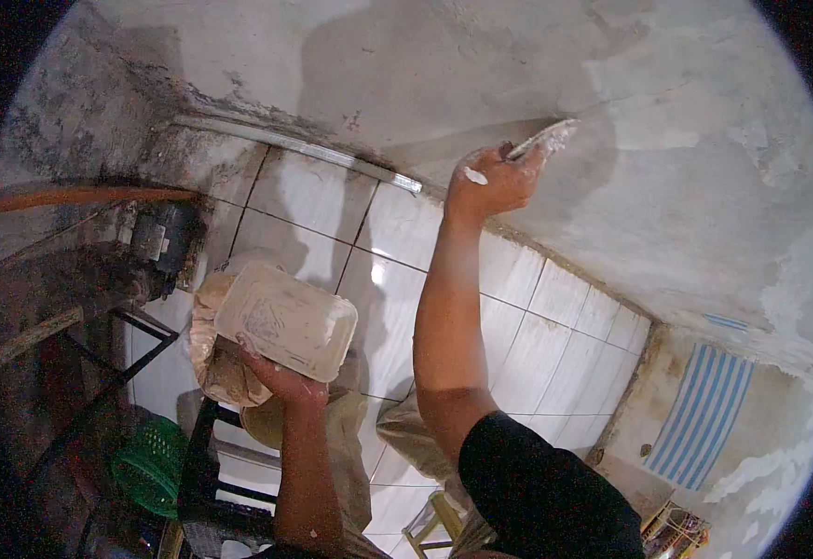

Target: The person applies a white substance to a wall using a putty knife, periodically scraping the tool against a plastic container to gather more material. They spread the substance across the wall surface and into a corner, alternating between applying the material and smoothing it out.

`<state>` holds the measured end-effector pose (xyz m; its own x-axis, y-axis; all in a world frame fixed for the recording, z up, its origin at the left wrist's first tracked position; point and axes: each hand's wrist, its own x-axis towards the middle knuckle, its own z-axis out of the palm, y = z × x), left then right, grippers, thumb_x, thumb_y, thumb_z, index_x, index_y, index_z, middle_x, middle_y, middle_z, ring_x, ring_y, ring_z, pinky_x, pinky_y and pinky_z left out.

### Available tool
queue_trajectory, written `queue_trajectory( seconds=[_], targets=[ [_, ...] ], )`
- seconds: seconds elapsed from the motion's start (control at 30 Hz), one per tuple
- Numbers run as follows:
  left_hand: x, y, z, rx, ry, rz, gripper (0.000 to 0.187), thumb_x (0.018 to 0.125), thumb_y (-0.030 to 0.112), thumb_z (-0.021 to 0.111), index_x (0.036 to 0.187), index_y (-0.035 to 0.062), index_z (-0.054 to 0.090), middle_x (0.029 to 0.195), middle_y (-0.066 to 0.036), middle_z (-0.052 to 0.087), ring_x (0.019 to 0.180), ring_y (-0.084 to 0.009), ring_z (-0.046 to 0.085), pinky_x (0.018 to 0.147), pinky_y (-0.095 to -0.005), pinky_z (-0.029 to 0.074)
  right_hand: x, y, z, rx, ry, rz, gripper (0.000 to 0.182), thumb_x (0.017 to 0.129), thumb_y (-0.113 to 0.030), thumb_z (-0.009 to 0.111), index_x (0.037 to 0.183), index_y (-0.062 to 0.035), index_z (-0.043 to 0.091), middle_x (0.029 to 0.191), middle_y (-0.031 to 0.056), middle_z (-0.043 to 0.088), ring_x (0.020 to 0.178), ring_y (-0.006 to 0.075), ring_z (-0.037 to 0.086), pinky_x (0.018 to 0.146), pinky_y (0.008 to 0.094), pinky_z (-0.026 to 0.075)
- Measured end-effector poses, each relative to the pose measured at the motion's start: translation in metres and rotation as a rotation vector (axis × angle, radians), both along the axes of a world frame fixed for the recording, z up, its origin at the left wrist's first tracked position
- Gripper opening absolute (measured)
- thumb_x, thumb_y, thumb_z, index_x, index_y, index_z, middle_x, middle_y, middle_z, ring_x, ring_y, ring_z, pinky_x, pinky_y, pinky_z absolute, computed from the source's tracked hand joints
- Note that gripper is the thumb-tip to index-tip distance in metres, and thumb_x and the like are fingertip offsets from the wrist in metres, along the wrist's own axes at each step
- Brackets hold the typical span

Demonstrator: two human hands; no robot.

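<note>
My left hand (287, 380) grips a shallow cream-coloured plastic tub (285, 321) from its near side. Pale paste smears the tub's inside and rim. Up at the wall (686, 177), my right hand (495, 191) is closed around a flat scraper (544, 140) whose blade carries white paste. A white blob of the same paste clings to the back of that hand. The scraper's edge is close to the patchy grey wall surface, and its handle is hidden in my fist.
A crumpled brown paper bag (209, 340) shows behind the tub. To the left are a dark motor pump (162, 238), a black metal frame (150, 359) and a green basket (150, 466). A metal strip (332, 160) lies along the wall's base; a striped cloth (700, 415) hangs right.
</note>
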<state>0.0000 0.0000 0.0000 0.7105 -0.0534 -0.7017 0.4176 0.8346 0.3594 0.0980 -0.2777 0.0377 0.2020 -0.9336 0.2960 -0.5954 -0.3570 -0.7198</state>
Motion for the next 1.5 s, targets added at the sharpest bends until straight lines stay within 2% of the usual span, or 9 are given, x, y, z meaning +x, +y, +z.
queue_trajectory(
  seconds=[0.07, 0.3, 0.47, 0.6, 0.77, 0.8, 0.87, 1.3, 1.5],
  targets=[
    [0.001, -0.002, 0.009, 0.048, 0.004, -0.006, 0.071, 0.087, 0.059, 0.038, 0.139, 0.0114, 0.026, 0.139, -0.011, 0.033, 0.125, -0.0306, 0.036, 0.104, -0.0464, 0.030, 0.013, 0.004, -0.029, -0.638, 0.042, -0.063, 0.038, 0.063, -0.003, 0.060, 0.098, 0.0093, 0.056, 0.090, 0.0205, 0.058, 0.083, 0.0363, 0.058, 0.073, 0.0426, 0.045],
    [0.018, -0.023, 0.030, 0.065, 0.068, 0.012, 0.071, 0.088, 0.059, 0.037, 0.139, 0.0111, 0.027, 0.137, -0.011, 0.035, 0.124, -0.0312, 0.038, 0.102, -0.0468, 0.032, 0.047, 0.068, -0.058, 0.124, 0.524, 0.638, 0.038, 0.067, -0.003, 0.059, 0.105, -0.0004, 0.059, 0.100, 0.0218, 0.061, 0.092, 0.0385, 0.059, 0.077, 0.0432, 0.048],
    [0.006, 0.001, -0.015, -0.033, -0.092, -0.017, 0.072, 0.086, 0.060, 0.039, 0.138, 0.0110, 0.029, 0.138, -0.011, 0.036, 0.124, -0.0315, 0.038, 0.103, -0.0477, 0.032, -0.015, 0.053, -0.062, -0.111, 0.073, 0.414, 0.035, 0.070, -0.005, 0.057, 0.103, 0.0054, 0.059, 0.085, 0.0244, 0.061, 0.085, 0.0413, 0.058, 0.080, 0.0407, 0.048],
    [0.016, -0.015, 0.033, 0.158, 0.059, 0.003, 0.071, 0.086, 0.059, 0.040, 0.138, 0.0103, 0.029, 0.138, -0.012, 0.035, 0.125, -0.0316, 0.037, 0.103, -0.0474, 0.032, -0.078, -0.024, -0.068, -0.437, -0.070, 0.021, 0.048, 0.078, -0.007, 0.055, 0.122, 0.0062, 0.042, 0.089, 0.0164, 0.060, 0.084, 0.0252, 0.058, 0.073, 0.0342, 0.046],
    [0.000, 0.015, -0.008, -0.189, 0.009, 0.115, 0.071, 0.087, 0.058, 0.040, 0.138, 0.0097, 0.029, 0.139, -0.012, 0.034, 0.125, -0.0318, 0.036, 0.105, -0.0464, 0.030, -0.086, -0.079, -0.068, -0.632, -0.084, -0.057, 0.041, 0.078, -0.013, 0.056, 0.113, 0.0083, 0.050, 0.094, 0.0225, 0.060, 0.084, 0.0316, 0.058, 0.074, 0.0365, 0.045],
    [0.003, 0.010, -0.001, -0.184, 0.010, 0.112, 0.071, 0.087, 0.058, 0.040, 0.138, 0.0097, 0.029, 0.139, -0.012, 0.034, 0.125, -0.0318, 0.036, 0.105, -0.0464, 0.030, -0.067, -0.063, -0.044, -0.318, -0.058, -0.297, 0.040, 0.077, -0.015, 0.057, 0.108, 0.0093, 0.053, 0.089, 0.0254, 0.061, 0.081, 0.0385, 0.059, 0.074, 0.0407, 0.046],
    [0.010, -0.007, 0.018, 0.172, 0.056, -0.005, 0.070, 0.087, 0.057, 0.039, 0.138, 0.0098, 0.029, 0.138, -0.012, 0.035, 0.125, -0.0317, 0.036, 0.105, -0.0463, 0.030, -0.056, -0.048, -0.054, -0.373, 0.017, -0.235, 0.040, 0.075, -0.014, 0.058, 0.108, 0.0088, 0.054, 0.089, 0.0262, 0.061, 0.081, 0.0411, 0.058, 0.074, 0.0425, 0.045],
    [0.010, -0.020, 0.025, 0.134, -0.090, -0.049, 0.067, 0.089, 0.055, 0.037, 0.138, 0.0106, 0.029, 0.136, -0.011, 0.037, 0.123, -0.0307, 0.039, 0.102, -0.0467, 0.033, 0.015, 0.054, -0.102, 0.017, 0.278, 0.466, 0.033, 0.068, -0.006, 0.062, 0.100, 0.0006, 0.057, 0.093, 0.0204, 0.060, 0.086, 0.0376, 0.058, 0.073, 0.0435, 0.047],
    [0.007, -0.018, 0.000, 0.037, 0.040, -0.048, 0.066, 0.089, 0.055, 0.037, 0.137, 0.0109, 0.031, 0.135, -0.011, 0.039, 0.120, -0.0307, 0.042, 0.100, -0.0465, 0.035, -0.049, 0.024, -0.046, -0.270, 0.016, 0.304, 0.035, 0.076, -0.005, 0.055, 0.109, 0.0083, 0.054, 0.100, 0.0263, 0.058, 0.091, 0.0370, 0.058, 0.078, 0.0407, 0.044]
  ],
)
